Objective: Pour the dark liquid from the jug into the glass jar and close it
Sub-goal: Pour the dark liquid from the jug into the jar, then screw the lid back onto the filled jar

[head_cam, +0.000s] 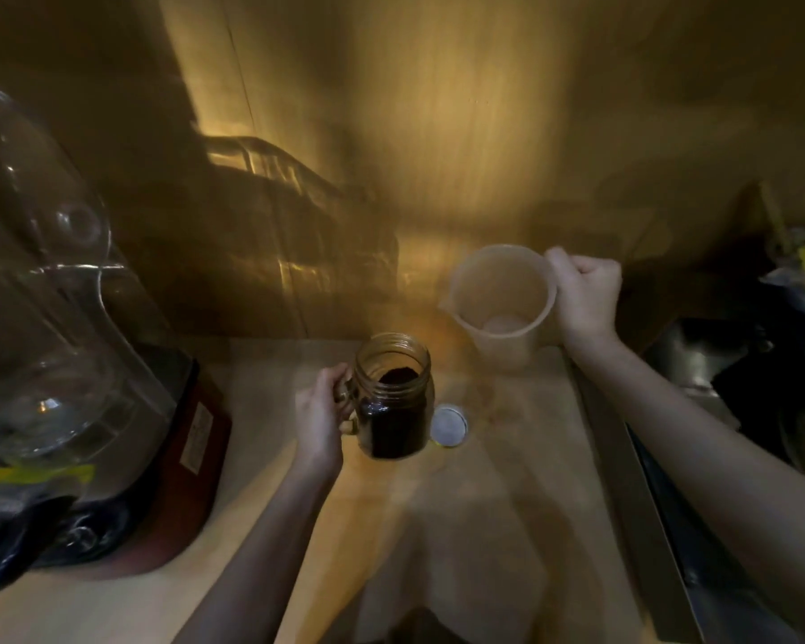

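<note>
A glass jar (393, 402) with a side handle stands on the wooden counter (507, 481), open-topped and mostly full of dark liquid. My left hand (319, 416) grips its handle. Just right of the jar a round metal lid (448, 426) lies flat on the counter. Farther back and to the right, my right hand (584, 295) holds the handle of a translucent plastic jug (500, 302), upright, spout to the left, with no dark liquid visible inside.
A blender with a clear pitcher (43, 295) on a red base (182, 457) fills the left side. A wooden wall (438, 132) rises behind. At the right lie a metal sink edge (647, 527) and dark items in the sink.
</note>
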Demonstrator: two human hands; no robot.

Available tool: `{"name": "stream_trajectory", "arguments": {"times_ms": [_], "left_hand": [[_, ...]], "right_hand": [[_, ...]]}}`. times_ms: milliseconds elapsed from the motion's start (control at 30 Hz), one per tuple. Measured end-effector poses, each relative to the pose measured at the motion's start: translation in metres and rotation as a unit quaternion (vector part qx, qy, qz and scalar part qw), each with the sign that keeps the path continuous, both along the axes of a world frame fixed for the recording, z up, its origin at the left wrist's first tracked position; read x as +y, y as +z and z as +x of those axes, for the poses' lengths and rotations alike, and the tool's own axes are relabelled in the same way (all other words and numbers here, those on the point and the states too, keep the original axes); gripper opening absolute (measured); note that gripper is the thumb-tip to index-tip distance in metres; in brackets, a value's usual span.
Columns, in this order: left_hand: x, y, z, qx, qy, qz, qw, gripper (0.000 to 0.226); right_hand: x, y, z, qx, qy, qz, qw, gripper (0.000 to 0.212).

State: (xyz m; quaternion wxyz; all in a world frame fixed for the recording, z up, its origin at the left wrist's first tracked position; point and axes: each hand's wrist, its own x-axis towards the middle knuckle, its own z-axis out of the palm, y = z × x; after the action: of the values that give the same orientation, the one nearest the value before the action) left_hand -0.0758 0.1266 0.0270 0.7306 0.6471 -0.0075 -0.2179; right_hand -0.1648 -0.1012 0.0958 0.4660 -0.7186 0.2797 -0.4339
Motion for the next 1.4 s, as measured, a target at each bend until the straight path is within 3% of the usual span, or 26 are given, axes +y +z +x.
{"name": "stream_trajectory", "arguments": {"times_ms": [133, 267, 533, 833, 1133, 1233, 1333, 1400], "left_hand": [[0.003, -0.031, -0.002, -0.003, -0.068, 0.062, 0.996, 0.029], [-0.002, -0.056, -0.009, 0.026, -0.019, 0.082, 0.996, 0.024], [-0.026, -0.095, -0.009, 0.075, -0.049, 0.124, 0.988, 0.04], [-0.035, -0.125, -0.011, 0.137, 0.002, 0.134, 0.981, 0.031], [-0.03, -0.134, -0.006, 0.125, -0.02, 0.136, 0.983, 0.033], [-0.03, -0.139, -0.008, 0.133, -0.017, 0.141, 0.981, 0.034], [-0.028, -0.142, -0.009, 0.134, -0.014, 0.144, 0.98, 0.037], [-0.027, -0.142, -0.008, 0.13, -0.022, 0.15, 0.98, 0.038]], "right_hand": [[-0.006, -0.054, 0.006, 0.047, -0.037, 0.172, 0.983, 0.032], [-0.001, -0.088, 0.019, 0.084, -0.027, 0.245, 0.965, 0.018], [0.007, -0.141, 0.07, 0.106, -0.032, 0.328, 0.938, 0.051], [0.009, -0.174, 0.092, 0.211, 0.024, 0.321, 0.923, 0.055], [0.007, -0.19, 0.083, 0.225, 0.003, 0.31, 0.924, 0.052], [0.009, -0.185, 0.075, 0.195, -0.02, 0.307, 0.931, 0.035], [0.009, -0.192, 0.054, 0.183, -0.076, 0.257, 0.946, 0.02], [0.012, -0.208, 0.032, 0.224, -0.05, 0.2, 0.952, 0.033]]}}
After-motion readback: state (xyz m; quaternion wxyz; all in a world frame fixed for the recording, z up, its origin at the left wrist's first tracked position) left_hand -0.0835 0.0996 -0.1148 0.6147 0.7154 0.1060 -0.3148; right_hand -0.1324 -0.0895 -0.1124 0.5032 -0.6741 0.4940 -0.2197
